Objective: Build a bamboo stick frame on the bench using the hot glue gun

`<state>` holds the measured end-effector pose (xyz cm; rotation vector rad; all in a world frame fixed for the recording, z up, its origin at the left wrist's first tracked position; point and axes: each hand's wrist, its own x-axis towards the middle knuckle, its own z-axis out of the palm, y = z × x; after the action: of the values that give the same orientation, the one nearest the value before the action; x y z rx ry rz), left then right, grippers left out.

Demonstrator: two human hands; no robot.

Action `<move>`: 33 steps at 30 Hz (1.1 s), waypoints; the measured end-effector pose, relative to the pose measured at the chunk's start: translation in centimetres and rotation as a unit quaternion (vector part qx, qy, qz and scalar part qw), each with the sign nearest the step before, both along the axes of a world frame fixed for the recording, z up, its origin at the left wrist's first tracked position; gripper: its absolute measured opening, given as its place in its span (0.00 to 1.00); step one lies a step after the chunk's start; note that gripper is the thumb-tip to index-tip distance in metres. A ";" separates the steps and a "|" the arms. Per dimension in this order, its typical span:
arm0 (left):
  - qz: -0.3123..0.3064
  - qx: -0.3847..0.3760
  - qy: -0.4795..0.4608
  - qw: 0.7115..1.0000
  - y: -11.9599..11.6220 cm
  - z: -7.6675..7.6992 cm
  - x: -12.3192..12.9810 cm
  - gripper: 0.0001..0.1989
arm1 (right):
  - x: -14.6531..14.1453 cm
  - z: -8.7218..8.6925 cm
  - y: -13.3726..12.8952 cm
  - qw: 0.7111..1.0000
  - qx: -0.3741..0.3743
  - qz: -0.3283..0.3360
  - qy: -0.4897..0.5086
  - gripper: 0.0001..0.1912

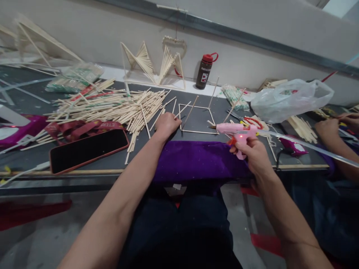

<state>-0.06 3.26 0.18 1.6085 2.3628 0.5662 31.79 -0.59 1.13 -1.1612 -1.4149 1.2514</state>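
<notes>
My right hand [254, 151] grips a pink glue gun [238, 130] by its handle. Its metal nozzle points left, a small red light glows on the body, and a long clear glue stick [308, 145] trails from the back. My left hand [166, 125] rests on the table with its fingers closed, apparently pinching a thin wooden stick [185, 107]. Between both hands lies a square frame of wooden sticks [199, 132], with upright sticks at some corners. The nozzle tip is close to the frame's near right corner. A purple cloth [193, 158] covers the table edge below.
Loose wooden sticks [112, 106] are heaped at left, behind a phone [89, 151]. Finished stick models [137, 61], a dark bottle [206, 71] and a plastic bag [291, 99] line the back. Another person's hands [328, 129] are at far right, near a magenta glue gun [294, 146].
</notes>
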 end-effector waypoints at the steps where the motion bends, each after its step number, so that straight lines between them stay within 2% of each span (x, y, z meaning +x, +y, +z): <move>1: -0.003 -0.001 -0.002 1.000 0.0 0.0 0.0 0.18 | -0.5 -0.2 0.1 1.000 0.006 0.008 0.002 0.18; 5: -0.012 -0.008 -0.005 1.000 0.0 0.1 -0.2 0.17 | -1.4 -0.8 0.6 0.999 0.029 0.018 -0.001 0.19; 8: -0.011 -0.006 -0.001 1.000 0.1 0.1 -0.3 0.17 | -0.9 -1.1 0.8 0.998 0.037 0.007 -0.043 0.21; 10: -0.008 -0.003 -0.002 1.000 0.1 0.0 -0.4 0.17 | 0.3 -1.3 0.9 0.991 0.070 -0.030 -0.110 0.23; 14: -0.004 -0.001 -0.001 1.000 0.3 -0.2 -0.6 0.17 | 4.0 -1.3 1.3 0.952 0.145 -0.141 -0.231 0.23; 18: -0.003 -0.005 0.010 1.000 0.7 -0.3 -0.9 0.17 | 7.3 -1.1 1.6 0.931 0.173 -0.228 -0.226 0.21; 21: -0.009 -0.010 0.019 1.000 0.8 -0.2 -1.0 0.18 | 7.9 -0.9 1.3 0.941 0.170 -0.243 -0.165 0.22; 24: -0.011 -0.002 0.014 1.000 0.6 -0.1 -1.2 0.19 | 6.9 -0.4 0.5 0.958 0.164 -0.222 -0.083 0.22; 28: -0.005 0.017 0.002 1.000 0.1 0.1 -1.3 0.20 | 3.9 0.6 -1.5 0.989 0.105 -0.108 -0.004 0.20; 30: -0.007 0.024 -0.015 1.000 -0.1 0.2 -1.2 0.20 | 2.2 0.8 -2.3 0.995 0.082 -0.064 -0.005 0.20; 33: -0.004 0.014 -0.034 0.999 0.0 0.0 -1.1 0.19 | -0.5 0.5 -2.4 0.993 0.094 -0.039 -0.063 0.21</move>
<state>-1.18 3.27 0.19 1.5848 2.3076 0.6442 31.32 -2.96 1.60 -1.1690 -1.5301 0.9823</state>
